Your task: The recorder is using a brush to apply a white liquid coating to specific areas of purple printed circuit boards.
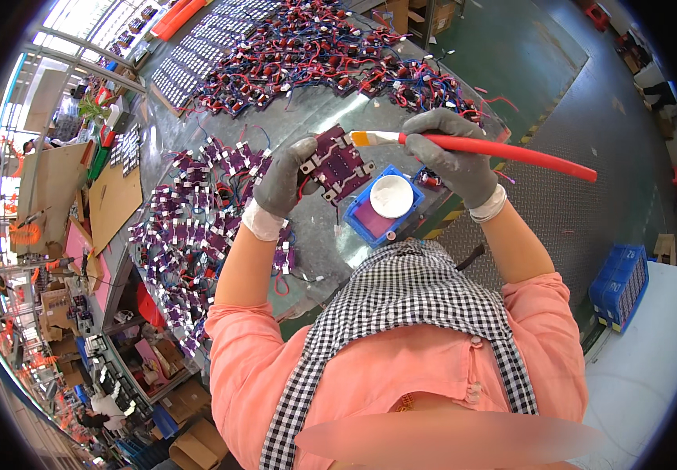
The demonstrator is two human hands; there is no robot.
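Across the grey desk [319, 252] lie heaps of wired purple boards [197, 205]. Above it, the gloved left hand [282, 182] grips one circuit board [342, 166] by its edge, while the gloved right hand [460, 163] pinches a red-handled brush [518, 153], bristles right by that board. Nearer the body, a blue basket [359, 230] carries a round white tub [391, 196].

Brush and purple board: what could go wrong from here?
1. The brush has its bristles close by the purple circuit board; a slip might smear the white connector at its corner.
2. The white tub, at the blue bin, is just below the right hand; lowering that hand could knock it.
3. Loose wires in the left pile of boards might snag the left hand.
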